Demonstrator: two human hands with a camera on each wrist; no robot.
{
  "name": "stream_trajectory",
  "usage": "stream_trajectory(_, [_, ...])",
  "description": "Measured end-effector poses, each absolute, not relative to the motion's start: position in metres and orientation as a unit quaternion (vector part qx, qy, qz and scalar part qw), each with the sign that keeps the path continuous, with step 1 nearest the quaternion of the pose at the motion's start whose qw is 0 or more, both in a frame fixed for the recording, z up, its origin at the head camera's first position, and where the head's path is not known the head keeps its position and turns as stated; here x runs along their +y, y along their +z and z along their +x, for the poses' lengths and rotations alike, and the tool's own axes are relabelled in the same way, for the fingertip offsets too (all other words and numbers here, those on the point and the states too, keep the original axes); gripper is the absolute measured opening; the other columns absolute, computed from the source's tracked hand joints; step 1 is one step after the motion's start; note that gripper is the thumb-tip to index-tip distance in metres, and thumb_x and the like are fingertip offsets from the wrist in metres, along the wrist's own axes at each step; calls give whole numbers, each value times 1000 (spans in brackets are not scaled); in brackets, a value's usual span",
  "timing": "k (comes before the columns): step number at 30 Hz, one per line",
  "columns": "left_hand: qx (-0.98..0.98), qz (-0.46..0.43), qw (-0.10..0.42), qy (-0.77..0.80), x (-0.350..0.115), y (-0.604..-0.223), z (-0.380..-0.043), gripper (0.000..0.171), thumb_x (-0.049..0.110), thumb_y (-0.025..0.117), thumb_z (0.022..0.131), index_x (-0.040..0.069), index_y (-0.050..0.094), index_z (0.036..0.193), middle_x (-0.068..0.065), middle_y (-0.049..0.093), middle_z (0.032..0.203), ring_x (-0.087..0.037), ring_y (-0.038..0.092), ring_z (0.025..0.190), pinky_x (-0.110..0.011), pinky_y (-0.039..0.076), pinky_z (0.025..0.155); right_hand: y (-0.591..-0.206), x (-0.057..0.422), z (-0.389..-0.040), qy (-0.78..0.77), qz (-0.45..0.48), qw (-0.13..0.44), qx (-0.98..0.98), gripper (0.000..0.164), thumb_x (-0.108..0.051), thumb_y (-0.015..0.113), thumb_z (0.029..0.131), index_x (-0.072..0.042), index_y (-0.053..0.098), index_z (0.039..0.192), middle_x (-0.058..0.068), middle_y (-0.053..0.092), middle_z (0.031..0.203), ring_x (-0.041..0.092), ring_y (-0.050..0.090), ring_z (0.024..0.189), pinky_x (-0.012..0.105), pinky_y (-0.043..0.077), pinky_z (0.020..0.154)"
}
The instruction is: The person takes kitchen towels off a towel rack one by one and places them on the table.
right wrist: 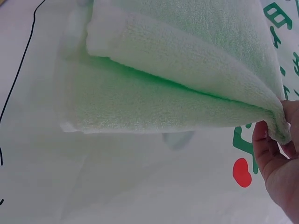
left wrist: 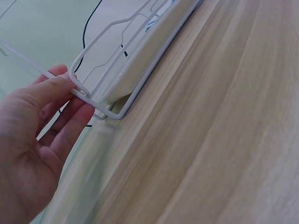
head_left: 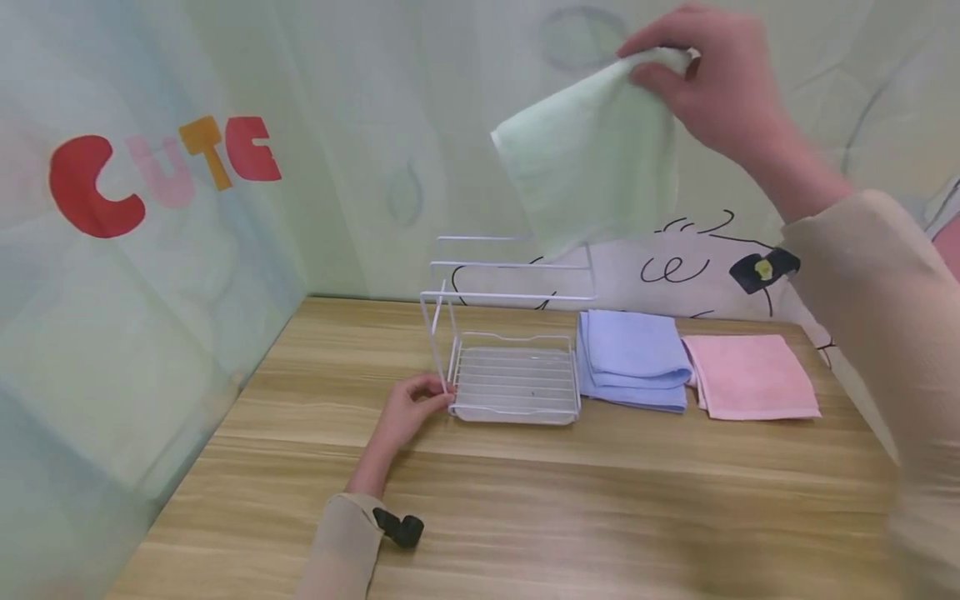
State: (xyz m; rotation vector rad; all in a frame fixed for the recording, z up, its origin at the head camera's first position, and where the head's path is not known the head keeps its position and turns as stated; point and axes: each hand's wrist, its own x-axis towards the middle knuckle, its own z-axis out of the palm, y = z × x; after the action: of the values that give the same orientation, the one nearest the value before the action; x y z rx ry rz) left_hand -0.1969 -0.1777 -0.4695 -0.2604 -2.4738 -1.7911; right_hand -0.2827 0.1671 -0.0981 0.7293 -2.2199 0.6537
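Observation:
My right hand (head_left: 723, 79) pinches a pale green towel (head_left: 600, 158) by one corner, high above the table and over the rack. The towel hangs down folded, its layers parting in the right wrist view, where thumb and fingers grip the gathered corner. Below stands a white wire towel rack (head_left: 510, 297) with several top bars. The hanging towel hides part of those bars. My left hand (head_left: 403, 412) grips the rack's lower left front corner; in the left wrist view its thumb and fingers close round the white wire (left wrist: 81, 95). A pale drip tray (head_left: 517, 416) lies in the rack's base.
Right of the rack lies a folded blue towel (head_left: 633, 350), and beside it a folded pink towel (head_left: 753, 379). All stand on a wood-grain table (head_left: 600, 500). A printed cloth backdrop (head_left: 360, 125) rises behind and to the left.

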Motion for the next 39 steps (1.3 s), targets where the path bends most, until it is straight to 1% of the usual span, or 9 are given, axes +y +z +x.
stream_trajectory(2, [-807, -83, 38, -584, -178, -469, -197, 18, 6, 74, 86, -2, 71, 101, -22, 72, 99, -3, 62, 82, -17, 53, 81, -98, 175, -279, 253, 275, 351, -859, 19, -21, 67, 95, -16, 76, 110, -35, 55, 93, -6, 43, 86, 15, 34, 68])
stream_trajectory(5, [-809, -80, 35, -581, -178, -469, -197, 18, 7, 74, 86, -2, 70, 102, -22, 72, 99, -4, 62, 82, -18, 52, 81, -98, 187, -274, 257, 266, 356, -858, 19, -19, 67, 94, -13, 76, 109, -39, 51, 90, -7, 42, 83, 15, 32, 65])
stream_trajectory(10, [-806, -76, 29, -586, -179, -468, -197, 19, 5, 73, 86, -3, 70, 103, -23, 71, 100, -5, 62, 82, -17, 54, 79, -102, 206, -266, 264, 252, 356, -860, 19, -16, 68, 92, -8, 76, 108, -41, 51, 86, -7, 41, 80, 15, 31, 62])
stream_trajectory(15, [-804, -80, 32, -588, -178, -468, -197, 19, 5, 74, 85, -2, 70, 102, -24, 71, 100, -6, 62, 82, -17, 54, 79, -113, 226, -259, 252, 261, 360, -859, 17, -12, 69, 91, -5, 76, 105, -43, 50, 87, -8, 41, 79, 12, 31, 60])
stream_trajectory(19, [-803, -83, 33, -590, -178, -469, -199, 19, 5, 74, 85, -3, 70, 101, -24, 71, 100, -5, 62, 82, -17, 55, 79, -125, 240, -250, 229, 263, 356, -867, 17, -11, 70, 91, -7, 76, 106, -44, 49, 87, -8, 39, 76, 9, 31, 59])
stream_trajectory(24, [-805, -85, 32, -586, -178, -467, -198, 20, 7, 74, 85, -2, 70, 102, -22, 72, 99, -5, 62, 83, -18, 54, 81, -148, 251, -237, 201, 266, 334, -882, 18, -11, 72, 90, -14, 77, 107, -47, 49, 90, -15, 45, 79, 2, 35, 67])
stream_trajectory(27, [-810, -85, 31, -580, -179, -467, -197, 19, 7, 74, 86, -1, 70, 102, -21, 72, 99, -5, 62, 84, -19, 52, 82, -165, 253, -232, 192, 282, 323, -883, 20, -8, 73, 89, -16, 77, 107, -46, 49, 92, -18, 47, 81, 0, 37, 69])
stream_trajectory(33, [-806, -87, 34, -585, -179, -467, -196, 18, 5, 74, 85, -2, 70, 101, -24, 72, 99, -6, 62, 82, -18, 53, 80, -194, 259, -225, 199, 309, 307, -878, 26, -1, 75, 84, -16, 77, 105, -40, 53, 93, -14, 49, 78, 0, 38, 65])
stream_trajectory(39, [-798, -93, 34, -595, -179, -467, -196, 18, 3, 73, 85, -4, 69, 101, -26, 71, 99, -4, 62, 80, -17, 55, 78, -212, 269, -217, 242, 290, 275, -884, 28, 2, 75, 83, -14, 76, 106, -40, 57, 95, -10, 51, 83, 1, 40, 61])
